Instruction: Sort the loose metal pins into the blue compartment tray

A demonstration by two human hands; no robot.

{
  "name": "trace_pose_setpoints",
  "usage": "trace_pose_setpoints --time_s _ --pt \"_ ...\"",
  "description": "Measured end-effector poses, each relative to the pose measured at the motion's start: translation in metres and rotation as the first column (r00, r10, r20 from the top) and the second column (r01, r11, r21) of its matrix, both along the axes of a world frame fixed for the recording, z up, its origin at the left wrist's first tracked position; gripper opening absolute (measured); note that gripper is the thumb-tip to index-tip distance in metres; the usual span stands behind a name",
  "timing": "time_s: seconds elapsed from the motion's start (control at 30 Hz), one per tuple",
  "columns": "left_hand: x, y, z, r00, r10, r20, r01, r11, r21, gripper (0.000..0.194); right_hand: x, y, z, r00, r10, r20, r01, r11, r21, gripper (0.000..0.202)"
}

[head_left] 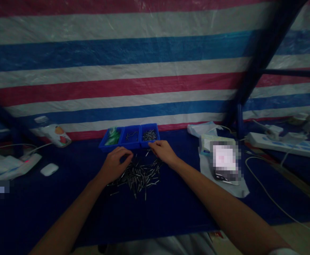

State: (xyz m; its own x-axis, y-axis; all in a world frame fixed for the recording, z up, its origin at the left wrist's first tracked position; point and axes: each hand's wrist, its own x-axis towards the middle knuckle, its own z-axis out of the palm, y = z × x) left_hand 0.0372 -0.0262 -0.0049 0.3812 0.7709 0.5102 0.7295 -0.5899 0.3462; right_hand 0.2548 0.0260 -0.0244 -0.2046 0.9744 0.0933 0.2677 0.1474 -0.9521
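Observation:
A loose pile of thin metal pins [141, 177], rivet-like in shape, lies on the blue table in front of me. My left hand [114, 163] is over the pile's left edge, thumb and fingers curled together; whatever they hold is too small to make out. Beyond the pile, my right hand [164, 152] pinches at the front of the bin's right compartment, with a slim metal pin [147, 152] at its fingertips. The blue three-part bin [131, 145] has a green plastic bag [113, 136] at left, a few thin pieces in the middle and many small metal parts [149, 135] at right.
A drink bottle [56, 132], a white case [49, 169] and a power strip [19, 168] are on the left. At right, a phone [225, 159] rests on papers near another power strip [290, 143] and a cable [261, 186]. A striped tarp [144, 85] hangs behind.

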Motion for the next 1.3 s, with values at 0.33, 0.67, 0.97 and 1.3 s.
trace_pose_setpoints --time_s 0.33,0.67,0.97,1.3 --pt "-0.002 0.003 -0.005 1.0 -0.011 -0.012 0.011 1.0 0.007 0.018 0.003 0.0 0.008 0.982 -0.146 0.117 0.128 0.98 0.15 0.027" --pt "-0.003 0.006 -0.01 0.996 -0.026 -0.088 0.02 0.997 -0.075 0.02 -0.007 -0.009 0.003 0.571 -0.106 0.814 -0.221 0.935 0.277 0.032" --pt "0.004 0.007 -0.011 0.999 0.039 0.006 -0.037 0.976 -0.213 0.02 -0.005 -0.015 0.011 0.718 -0.111 0.688 -0.182 0.923 0.339 0.021" --pt "0.041 0.013 0.003 0.985 -0.081 0.152 0.106 0.981 -0.162 0.017 -0.007 -0.014 0.01 0.997 0.078 0.027 -0.082 0.977 0.195 0.013"
